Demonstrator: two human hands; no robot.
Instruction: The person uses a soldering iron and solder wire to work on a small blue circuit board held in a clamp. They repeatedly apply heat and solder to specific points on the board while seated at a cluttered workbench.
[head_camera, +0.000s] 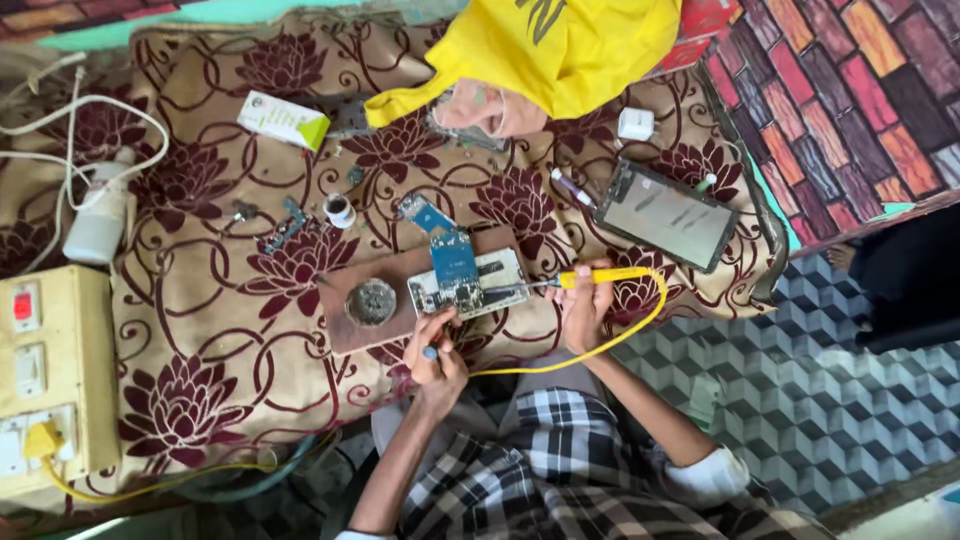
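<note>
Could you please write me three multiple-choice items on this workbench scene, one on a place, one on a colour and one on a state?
1. Where does the opened phone lie?
A on the wooden board
B on the floor
C on the socket box

2. What colour is the soldering iron handle?
A red
B yellow
C black

3. What is the right hand doing?
A resting flat and empty
B gripping the iron
C lifting the bag

Answers: 1 A, the phone rests on the board; 2 B, handle and cable are yellow; 3 B, its fingers wrap the handle.

Likely repair bench: circuit board (455, 262), soldering iron (590, 278)
</note>
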